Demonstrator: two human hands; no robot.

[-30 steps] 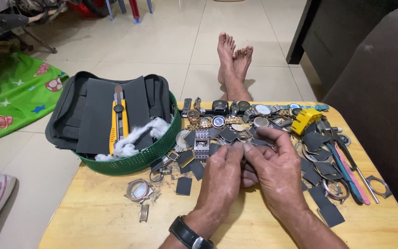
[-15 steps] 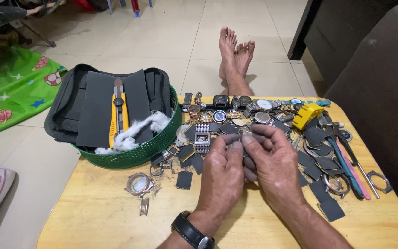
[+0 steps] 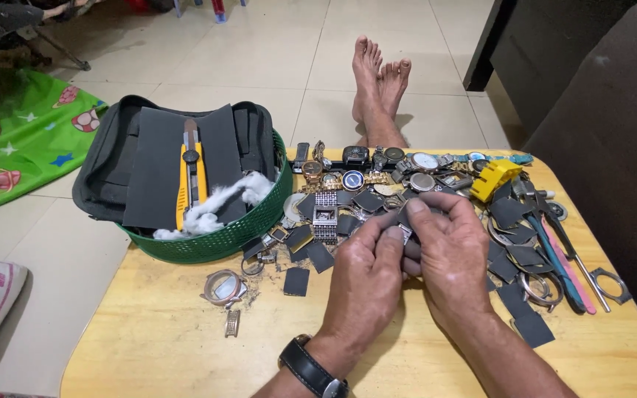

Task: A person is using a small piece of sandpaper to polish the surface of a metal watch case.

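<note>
Both hands meet above the middle of the wooden table (image 3: 149, 332). The left hand (image 3: 366, 276) and the right hand (image 3: 451, 247) are closed together on 1 small metal watch part (image 3: 405, 233), pinched between the fingertips of both; only a sliver of it shows, so its long axis and heading cannot be told. The part sits just in front of the spread of loose watches (image 3: 377, 173) and dark sandpaper pieces (image 3: 514, 254) covering the far and right side of the table. A black wristwatch (image 3: 311, 368) is on the left wrist.

Containers: 1 green mesh basket (image 3: 215, 239) stands at the table's left far corner. It holds a black pouch (image 3: 112, 162) lying open, dark sandpaper sheets, 1 yellow utility knife (image 3: 189, 173) with its long axis running toward and away from the person, and a tuft of white cotton (image 3: 223, 203) at the near right.

A detached watch case (image 3: 223, 287) lies alone on the table left of the hands. Hand tools (image 3: 562, 250) lie at the right edge, beside a yellow plastic block (image 3: 495, 179).

Against the frame 0.5 s earlier: the hands remain together on the same spot, fingers slightly shifted; basket and table items are unchanged in position.
</note>
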